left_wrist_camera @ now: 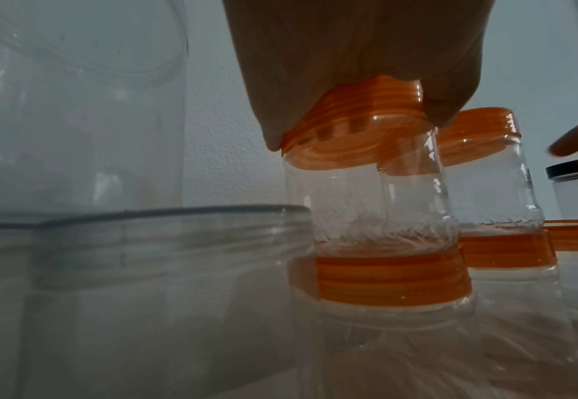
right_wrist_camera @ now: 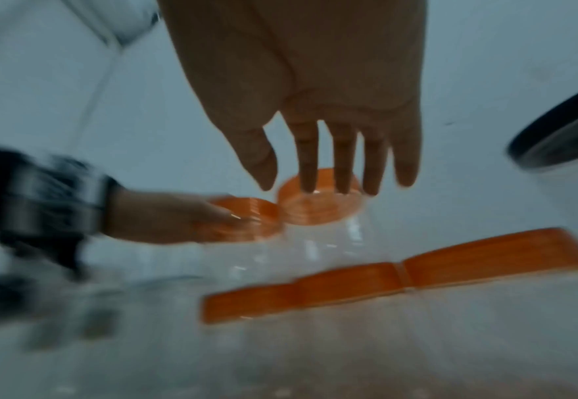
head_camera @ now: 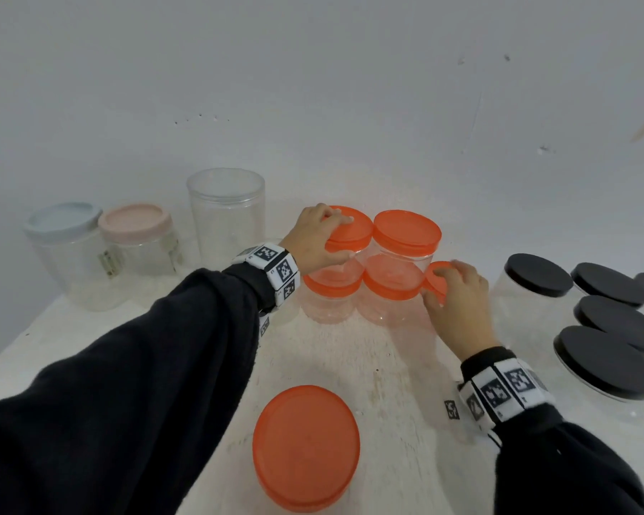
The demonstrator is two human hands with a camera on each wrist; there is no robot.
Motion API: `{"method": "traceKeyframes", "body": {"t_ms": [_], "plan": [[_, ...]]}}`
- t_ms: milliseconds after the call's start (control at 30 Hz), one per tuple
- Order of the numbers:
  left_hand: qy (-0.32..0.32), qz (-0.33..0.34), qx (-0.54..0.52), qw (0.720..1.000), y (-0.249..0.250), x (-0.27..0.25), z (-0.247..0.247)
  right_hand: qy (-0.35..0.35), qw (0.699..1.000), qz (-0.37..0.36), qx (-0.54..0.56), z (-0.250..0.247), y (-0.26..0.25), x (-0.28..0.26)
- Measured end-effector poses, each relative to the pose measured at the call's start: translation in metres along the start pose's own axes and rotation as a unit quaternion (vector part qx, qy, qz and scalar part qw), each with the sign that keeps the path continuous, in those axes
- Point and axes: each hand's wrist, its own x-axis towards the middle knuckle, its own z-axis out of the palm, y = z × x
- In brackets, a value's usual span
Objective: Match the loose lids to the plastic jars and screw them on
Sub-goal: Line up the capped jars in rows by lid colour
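Light, thin-walled stacked jar (head_camera: 344, 267), slippery and tippy, back-centre on worktop (head_camera: 369, 366); best taken by its ribbed orange lid (head_camera: 350, 226), left hand (head_camera: 313, 241) clasping there, right hand (head_camera: 458, 302) slack on neighbouring lid (head_camera: 435, 279).

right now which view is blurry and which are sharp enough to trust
Right wrist view: heavy motion blur smears the right hand and the orange plastic lids. Head view: sharp, wide-angle bending at edges. Left wrist view: fairly sharp but dim, the left hand backlit over an orange-lidded clear jar.

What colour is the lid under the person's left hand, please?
Orange; the lid under the left hand shows best in the head view.
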Motion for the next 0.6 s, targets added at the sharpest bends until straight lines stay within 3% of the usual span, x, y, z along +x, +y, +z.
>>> {"method": "traceKeyframes", "body": {"t_ms": [67,167,233,300,433,600], "plan": [[0.003,-0.002,0.0,1.0,0.001,0.002,-0.003,-0.05,0.989,-0.074,0.121,-0.015,-0.032,-0.023],[-0.005,-0.009,0.003,1.0,0.002,-0.001,-0.003,-0.268,0.922,-0.144,0.238,-0.034,-0.072,-0.063],[-0.016,-0.014,0.007,1.0,0.001,-0.003,-0.002,-0.354,0.878,-0.192,0.257,-0.038,-0.086,-0.084],[-0.021,-0.022,0.009,1.0,0.001,-0.005,-0.001,-0.412,0.854,-0.208,0.24,-0.037,-0.093,-0.098],[-0.015,-0.024,0.011,1.0,0.003,-0.006,-0.001,-0.469,0.837,-0.234,0.156,-0.031,-0.102,-0.116],[-0.017,-0.019,0.011,1.0,0.002,-0.008,-0.001,-0.455,0.849,-0.233,0.135,-0.027,-0.104,-0.124]]}}
